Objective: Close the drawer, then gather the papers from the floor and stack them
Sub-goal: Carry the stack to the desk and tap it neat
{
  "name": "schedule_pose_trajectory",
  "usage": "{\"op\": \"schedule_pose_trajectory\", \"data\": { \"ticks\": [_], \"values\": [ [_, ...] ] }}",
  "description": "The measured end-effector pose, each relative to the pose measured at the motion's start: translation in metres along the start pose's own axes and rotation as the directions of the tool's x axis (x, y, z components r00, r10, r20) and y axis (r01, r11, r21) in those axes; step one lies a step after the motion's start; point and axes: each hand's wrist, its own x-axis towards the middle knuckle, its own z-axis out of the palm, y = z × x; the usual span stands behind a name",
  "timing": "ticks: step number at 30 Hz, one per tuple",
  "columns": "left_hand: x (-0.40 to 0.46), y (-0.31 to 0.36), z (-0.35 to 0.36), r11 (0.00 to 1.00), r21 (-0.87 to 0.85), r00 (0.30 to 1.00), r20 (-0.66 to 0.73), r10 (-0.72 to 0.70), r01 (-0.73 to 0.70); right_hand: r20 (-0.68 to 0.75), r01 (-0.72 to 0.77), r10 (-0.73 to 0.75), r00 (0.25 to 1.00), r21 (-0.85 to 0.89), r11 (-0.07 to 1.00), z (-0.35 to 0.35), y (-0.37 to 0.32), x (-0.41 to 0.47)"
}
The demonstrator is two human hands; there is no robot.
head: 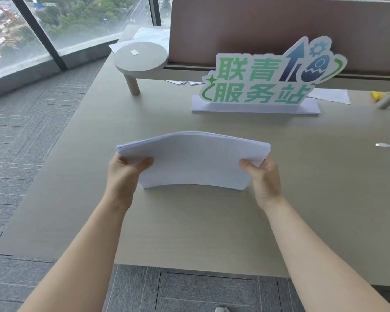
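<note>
Hands [122, 170] [263, 174] grip papers [194, 158]; sign [263, 79] reads 联青服务站.

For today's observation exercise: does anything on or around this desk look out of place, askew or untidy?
Yes. The paper stack, held by the left hand and right hand, bows upward and its left edge is fanned, not squared. Loose sheets also lie behind the sign, under the shelf.
</note>
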Motion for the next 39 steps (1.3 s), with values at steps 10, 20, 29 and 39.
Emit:
{"op": "schedule_pose_trajectory", "data": {
  "ticks": [10,20,29,39],
  "values": [
    [0.001,-0.013,-0.004,0.999,-0.039,0.999,-0.010,-0.037,0.037,-0.045,-0.108,0.107,0.993,-0.019,0.994,0.005,0.014,0.002],
    [-0.005,-0.055,-0.011,0.971,0.112,0.977,-0.033,-0.210,0.213,-0.015,-0.213,0.212,0.977,-0.096,0.972,0.013,0.049,-0.016],
    [-0.010,-0.044,-0.010,0.977,0.159,0.988,-0.080,-0.129,0.141,-0.078,-0.141,0.131,0.988,-0.146,0.979,0.019,0.032,-0.004],
    [-0.043,-0.029,-0.022,0.943,-0.107,0.928,-0.174,-0.329,0.314,-0.049,-0.186,0.190,0.981,0.082,0.979,0.014,-0.003,0.001]
  ]
}}
